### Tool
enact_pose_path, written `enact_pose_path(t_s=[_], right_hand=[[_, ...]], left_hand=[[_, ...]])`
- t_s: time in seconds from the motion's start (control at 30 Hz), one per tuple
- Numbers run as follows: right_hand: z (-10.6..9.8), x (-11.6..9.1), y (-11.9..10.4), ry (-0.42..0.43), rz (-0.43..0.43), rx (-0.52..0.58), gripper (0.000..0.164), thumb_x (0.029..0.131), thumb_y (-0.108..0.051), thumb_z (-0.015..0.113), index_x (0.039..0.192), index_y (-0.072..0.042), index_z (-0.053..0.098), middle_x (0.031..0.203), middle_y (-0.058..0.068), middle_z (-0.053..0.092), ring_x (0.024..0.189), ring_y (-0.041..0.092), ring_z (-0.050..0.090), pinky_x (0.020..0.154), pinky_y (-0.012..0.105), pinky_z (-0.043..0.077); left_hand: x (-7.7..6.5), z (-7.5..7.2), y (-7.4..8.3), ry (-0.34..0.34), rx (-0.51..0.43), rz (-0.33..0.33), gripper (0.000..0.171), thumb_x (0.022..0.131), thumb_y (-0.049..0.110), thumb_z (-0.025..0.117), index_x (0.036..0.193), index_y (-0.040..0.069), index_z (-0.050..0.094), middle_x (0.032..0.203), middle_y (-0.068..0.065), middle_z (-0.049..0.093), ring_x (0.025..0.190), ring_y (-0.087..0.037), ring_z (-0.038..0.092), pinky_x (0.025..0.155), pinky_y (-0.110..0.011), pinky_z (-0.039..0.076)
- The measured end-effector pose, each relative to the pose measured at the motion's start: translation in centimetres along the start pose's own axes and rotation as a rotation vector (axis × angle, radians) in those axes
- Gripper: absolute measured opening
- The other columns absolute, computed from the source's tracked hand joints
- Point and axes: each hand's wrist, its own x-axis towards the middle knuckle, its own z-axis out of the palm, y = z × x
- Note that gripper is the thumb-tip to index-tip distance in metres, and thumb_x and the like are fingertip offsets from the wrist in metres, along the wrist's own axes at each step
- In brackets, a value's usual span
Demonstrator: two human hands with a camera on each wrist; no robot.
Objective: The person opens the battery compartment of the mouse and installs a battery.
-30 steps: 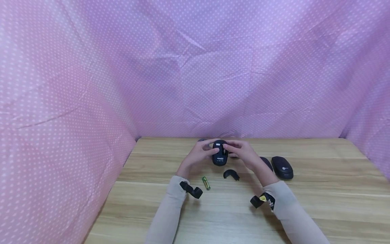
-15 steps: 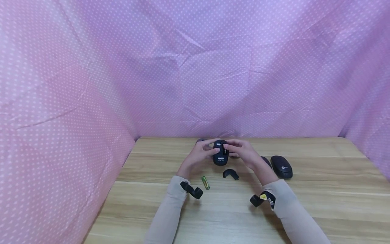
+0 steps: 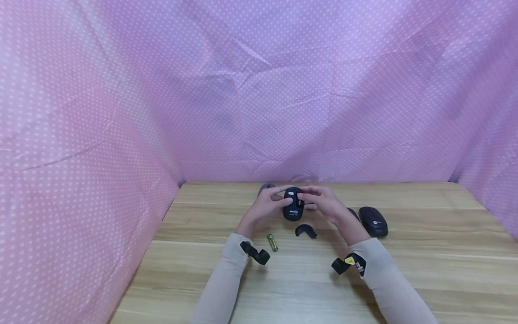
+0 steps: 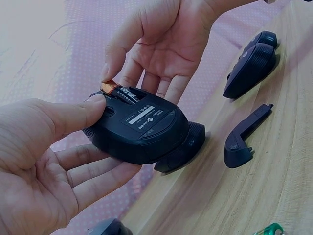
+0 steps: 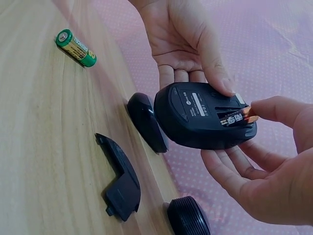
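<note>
A black computer mouse (image 3: 293,212) is held bottom up above the table. My left hand (image 3: 265,205) grips its side, thumb on the underside and fingers beneath. From the opposite side my right hand (image 3: 327,206) holds it, fingers below the body. In its uncovered compartment lies a black and orange battery (image 5: 234,119), the orange end raised and the right thumb tip touching it. A curved black battery cover (image 3: 305,231) rests on the table below the mouse. Left of the cover lies a green and gold battery (image 3: 272,242).
Two more dark mice stand on the wooden table (image 3: 429,270) by my right forearm, the outer mouse (image 3: 373,221) fully visible. Another dark mouse (image 3: 266,186) is behind my left hand, partly hidden. A pink dotted cloth (image 3: 259,112) hangs behind the table.
The mouse and both hands have shifted very slightly. My grip stays the same, and the loose battery and the cover have not been moved.
</note>
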Motion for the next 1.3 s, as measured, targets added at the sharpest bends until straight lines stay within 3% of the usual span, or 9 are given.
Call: enact_pose_path(t_s=[0.3,0.4,0.63,0.73,1.03,1.3], right_hand=[[0.2,0.3,0.0,0.072,0.048,-0.031,0.04,0.102,-0.012,0.061,0.136,0.008,0.056,0.135,0.023,0.06,0.101,0.008,0.065,0.095,0.031,0.059],[0.4,0.4,0.0,0.076,0.021,-0.052,0.038,0.102,-0.01,0.06,0.134,0.009,0.057,0.133,0.025,0.061,0.101,0.009,0.065,0.094,0.033,0.06],[0.8,0.5,-0.2,0.135,-0.057,-0.237,0.032,0.102,-0.01,0.061,0.128,0.006,0.064,0.126,0.026,0.067,0.104,0.02,0.066,0.086,0.034,0.063],[0.9,0.6,-0.3,0.143,-0.068,-0.271,0.03,0.102,-0.009,0.061,0.128,0.007,0.064,0.124,0.026,0.067,0.103,0.021,0.067,0.085,0.034,0.063],[1.0,0.6,-0.5,0.12,-0.043,-0.254,0.032,0.102,-0.009,0.06,0.13,0.006,0.062,0.125,0.026,0.066,0.101,0.018,0.065,0.091,0.046,0.061],[0.9,0.7,-0.4,0.102,-0.048,-0.243,0.032,0.102,-0.009,0.06,0.131,0.007,0.061,0.126,0.027,0.066,0.101,0.017,0.065,0.092,0.048,0.06]], left_hand=[[0.2,0.0,0.3,-0.005,0.05,-0.004,0.045,0.099,0.022,0.069,0.143,0.02,0.061,0.128,-0.018,0.07,0.097,-0.02,0.074,0.079,-0.036,0.063],[0.3,-0.1,0.4,-0.004,0.046,-0.005,0.044,0.099,0.018,0.068,0.143,0.02,0.061,0.129,-0.019,0.069,0.098,-0.019,0.074,0.078,-0.036,0.063],[0.5,-0.2,0.3,-0.009,0.032,-0.016,0.044,0.1,0.017,0.067,0.143,0.018,0.06,0.118,-0.021,0.074,0.084,-0.017,0.074,0.076,-0.034,0.063],[0.6,-0.3,0.2,-0.011,0.027,-0.026,0.044,0.1,0.018,0.067,0.143,0.018,0.061,0.118,-0.019,0.074,0.087,-0.014,0.073,0.074,-0.032,0.062],[0.7,-0.7,0.1,-0.046,-0.023,-0.055,0.043,0.102,0.019,0.064,0.144,0.017,0.058,0.119,-0.021,0.073,0.087,-0.021,0.075,0.079,-0.035,0.063],[0.9,-1.0,-0.2,-0.066,-0.044,-0.052,0.043,0.102,0.019,0.063,0.144,0.018,0.058,0.121,-0.023,0.072,0.087,-0.019,0.074,0.081,-0.035,0.063]])
